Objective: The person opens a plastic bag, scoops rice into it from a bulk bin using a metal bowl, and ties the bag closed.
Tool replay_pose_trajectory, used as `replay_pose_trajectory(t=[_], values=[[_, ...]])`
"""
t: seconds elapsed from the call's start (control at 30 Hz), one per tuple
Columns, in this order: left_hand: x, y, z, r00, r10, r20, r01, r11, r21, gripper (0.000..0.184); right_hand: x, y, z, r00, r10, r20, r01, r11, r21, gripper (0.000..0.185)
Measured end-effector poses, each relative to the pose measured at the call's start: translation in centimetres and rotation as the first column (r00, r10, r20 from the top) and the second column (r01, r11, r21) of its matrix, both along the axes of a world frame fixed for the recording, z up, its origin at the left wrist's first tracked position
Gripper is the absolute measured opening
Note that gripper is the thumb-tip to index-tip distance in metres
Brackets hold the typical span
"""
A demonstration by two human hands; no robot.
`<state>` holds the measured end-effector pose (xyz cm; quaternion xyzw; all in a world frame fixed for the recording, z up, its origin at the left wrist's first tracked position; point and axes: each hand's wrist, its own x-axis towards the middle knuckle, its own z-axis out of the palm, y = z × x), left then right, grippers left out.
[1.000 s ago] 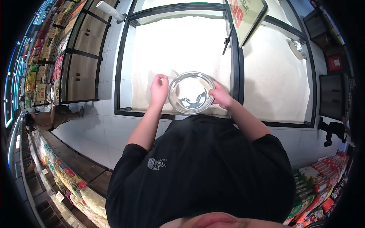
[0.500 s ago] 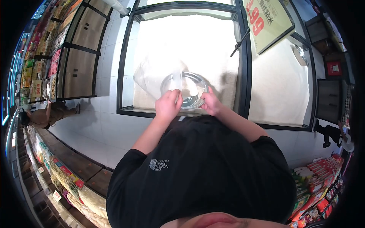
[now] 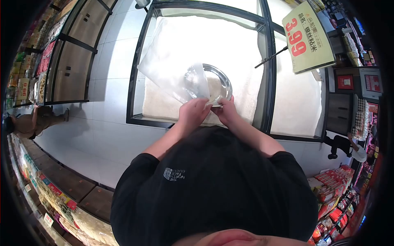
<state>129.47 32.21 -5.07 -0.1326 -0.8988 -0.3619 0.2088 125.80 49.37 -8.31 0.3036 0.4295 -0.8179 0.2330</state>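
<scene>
Two hands (image 3: 194, 111) close together; bowl (image 3: 225, 78) just beyond them — bag (image 3: 162, 78) overlapping it.

a pale tiled floor (image 3: 108, 143) runs beside wood-fronted cabinets (image 3: 75, 76) at upper left; packed displays (image 3: 334, 184) stand at lower right

From my screen, I see a black-framed bin (image 3: 148, 122) on the pale tiled floor (image 3: 111, 139), white rice (image 3: 242, 49) spread in its compartments.
</scene>
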Motion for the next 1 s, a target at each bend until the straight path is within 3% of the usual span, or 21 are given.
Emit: replay_pose_trajectory(t=[0.1, 0.13, 0.2, 0.27, 0.37, 0.5, 0.67, 0.77, 0.87, 1.0], values=[[-0.3, -1.7, -1.0, 0.978, 0.065, 0.200, -0.092, 0.987, 0.128, 0.017, 0.5, 0.8, -0.3, 0.999, -0.040, -0.016, 0.041, 0.998, 0.046, 0.072], [-0.8, -2.5, -1.2, 0.979, 0.115, 0.168, -0.146, 0.972, 0.185, 0.020, 0.8, 1.0, 0.0, 0.998, -0.058, -0.019, 0.059, 0.995, 0.076, 0.072], [-2.0, -4.1, -1.1, 0.900, 0.238, 0.366, -0.366, 0.868, 0.336, 0.023, 1.4, 1.7, 0.2, 0.999, -0.025, -0.024, 0.029, 0.981, 0.193, 0.070], [-4.1, -6.4, -1.9, 0.820, 0.191, 0.539, -0.474, 0.755, 0.453, 0.022, 2.2, 2.3, 1.1, 1.000, -0.014, -0.018, 0.018, 0.971, 0.238, 0.070], [-6.4, -9.2, -1.8, 0.777, 0.126, 0.617, -0.415, 0.839, 0.352, 0.022, 3.0, 3.8, 0.4, 0.999, -0.011, -0.034, 0.014, 0.995, 0.096, 0.068], [-7.9, -10.7, -2.5, 0.759, 0.112, 0.641, -0.338, 0.910, 0.241, 0.020, 3.3, 1.0, 3.7, 0.998, 0.036, 0.046, -0.042, 0.989, 0.138, 0.068], [-7.8, -11.9, -3.9, 0.732, 0.068, 0.678, -0.324, 0.910, 0.259, 0.017, 3.2, -2.7, 3.3, 0.984, 0.173, 0.042, -0.176, 0.980, 0.096, 0.061], [-7.3, -12.9, -3.8, 0.749, 0.046, 0.661, -0.248, 0.945, 0.215, 0.015, 3.1, -3.2, 0.0, 0.958, 0.217, 0.186, -0.213, 0.976, -0.042, 0.058], [-6.4, -13.9, -3.7, 0.829, -0.037, 0.558, -0.112, 0.967, 0.230, 0.013, 3.1, -4.3, -2.3, 0.919, 0.333, 0.210, -0.330, 0.943, -0.051, 0.056], [-4.9, -15.2, -2.8, 0.821, 0.004, 0.570, 0.004, 1.000, -0.013, 0.013, 2.4, -8.0, -2.1, 0.945, 0.251, 0.211, -0.235, 0.967, -0.097, 0.051]])
